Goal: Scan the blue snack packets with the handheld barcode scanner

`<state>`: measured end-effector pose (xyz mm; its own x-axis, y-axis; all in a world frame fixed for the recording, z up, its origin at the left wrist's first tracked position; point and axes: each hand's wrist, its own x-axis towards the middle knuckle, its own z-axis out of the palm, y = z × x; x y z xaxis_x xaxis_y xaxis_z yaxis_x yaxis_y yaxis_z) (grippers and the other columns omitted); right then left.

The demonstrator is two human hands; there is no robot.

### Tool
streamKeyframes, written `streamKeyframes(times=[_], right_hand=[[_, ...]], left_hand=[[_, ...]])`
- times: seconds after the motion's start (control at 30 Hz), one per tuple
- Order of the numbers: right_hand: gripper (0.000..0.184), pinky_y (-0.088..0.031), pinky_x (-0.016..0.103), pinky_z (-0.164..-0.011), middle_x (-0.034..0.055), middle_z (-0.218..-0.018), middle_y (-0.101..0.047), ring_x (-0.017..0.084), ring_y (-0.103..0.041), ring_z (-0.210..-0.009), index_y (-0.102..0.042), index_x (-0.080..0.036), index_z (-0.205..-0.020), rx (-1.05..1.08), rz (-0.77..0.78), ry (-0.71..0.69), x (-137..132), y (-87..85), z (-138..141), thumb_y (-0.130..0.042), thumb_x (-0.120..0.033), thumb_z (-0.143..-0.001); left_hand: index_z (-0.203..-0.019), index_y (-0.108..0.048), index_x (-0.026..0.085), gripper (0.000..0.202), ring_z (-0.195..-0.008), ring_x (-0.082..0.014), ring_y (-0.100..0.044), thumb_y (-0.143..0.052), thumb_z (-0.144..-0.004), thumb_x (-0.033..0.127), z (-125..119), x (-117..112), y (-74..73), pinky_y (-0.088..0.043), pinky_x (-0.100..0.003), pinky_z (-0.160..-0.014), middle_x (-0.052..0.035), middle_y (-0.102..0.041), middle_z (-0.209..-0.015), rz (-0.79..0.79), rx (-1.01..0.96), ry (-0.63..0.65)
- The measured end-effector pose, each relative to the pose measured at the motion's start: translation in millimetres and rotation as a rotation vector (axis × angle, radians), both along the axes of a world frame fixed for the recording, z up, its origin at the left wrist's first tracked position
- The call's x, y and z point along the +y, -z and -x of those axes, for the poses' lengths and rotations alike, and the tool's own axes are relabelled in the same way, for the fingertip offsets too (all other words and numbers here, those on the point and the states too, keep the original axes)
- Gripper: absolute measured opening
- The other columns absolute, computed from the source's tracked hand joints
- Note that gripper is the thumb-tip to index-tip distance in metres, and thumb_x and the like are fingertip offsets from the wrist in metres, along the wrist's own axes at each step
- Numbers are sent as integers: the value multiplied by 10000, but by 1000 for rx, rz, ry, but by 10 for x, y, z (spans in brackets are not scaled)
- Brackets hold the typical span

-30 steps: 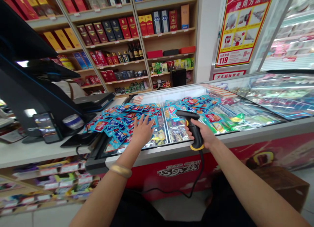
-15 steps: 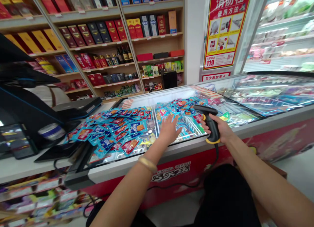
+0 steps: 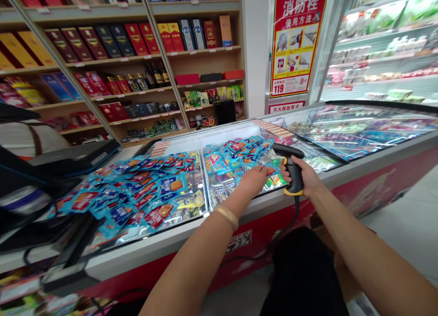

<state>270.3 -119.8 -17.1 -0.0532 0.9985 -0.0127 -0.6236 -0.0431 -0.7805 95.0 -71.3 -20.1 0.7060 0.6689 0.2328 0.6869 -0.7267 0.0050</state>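
Note:
My right hand is wrapped round the grip of a black and yellow barcode scanner, its head turned to the left over the freezer. My left hand, with a gold bangle on the wrist, is closed with fingertips pinched on a small snack packet just left of the scanner. The hand covers part of that packet. Beyond it lies a pile of blue snack packets on the freezer's glass top. A larger spread of similar red and blue packets lies to the left.
The chest freezer has a pale rim and a red front. The scanner's cable hangs down before it. Dark checkout equipment stands at the left. Shelves of boxes and a red poster are behind.
My left hand has moved right from above the glass and closed on a snack packet beside the scanner. My right hand still holds the scanner. The view has shifted right.

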Motion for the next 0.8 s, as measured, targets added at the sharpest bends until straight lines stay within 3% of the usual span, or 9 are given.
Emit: streamKeyframes(times=[0.1,0.2,0.33,0.57,0.8], right_hand=[[193,-393,175,-380,16,-680,-499,96,-421,-508,-548,-187,-795,7,4,-5,-15,-18,2,-628,-363,-799],[186,-392,169,-381,16,-674,-499,96,-424,-515,-551,-186,-793,-11,16,-34,-32,-47,14,-626,-355,-805],[180,-400,168,-381,23,-679,-515,94,-433,-512,-550,-178,-787,-46,54,-56,-52,-77,41,-613,-344,-817],[219,-405,172,-378,14,-671,-531,88,-451,-499,-556,-170,-787,-186,77,-131,-61,-111,89,-676,-353,-781],[240,-421,180,-385,10,-673,-545,92,-476,-507,-558,-173,-791,-228,53,-169,-61,-95,92,-702,-362,-762]], left_hand=[[-1141,-586,172,238,-882,-203,-676,-429,-966,211,211,14,-53,-488,-295,-781,-104,-691,-954,78,-160,-170],[-983,-611,155,286,-789,-191,-659,-328,-991,195,434,66,-114,-450,-281,-707,-90,-674,-834,96,-328,-378],[-765,-553,170,388,-690,-167,-613,-245,-998,194,579,111,-144,-387,-252,-602,-52,-607,-705,111,-487,-515],[-696,-474,199,368,-663,-161,-626,-271,-1000,238,547,100,-106,-351,-245,-563,-20,-550,-650,176,-594,-505],[-758,-541,187,353,-730,-184,-647,-293,-1001,252,524,83,-94,-372,-261,-618,-44,-597,-701,193,-597,-471]])
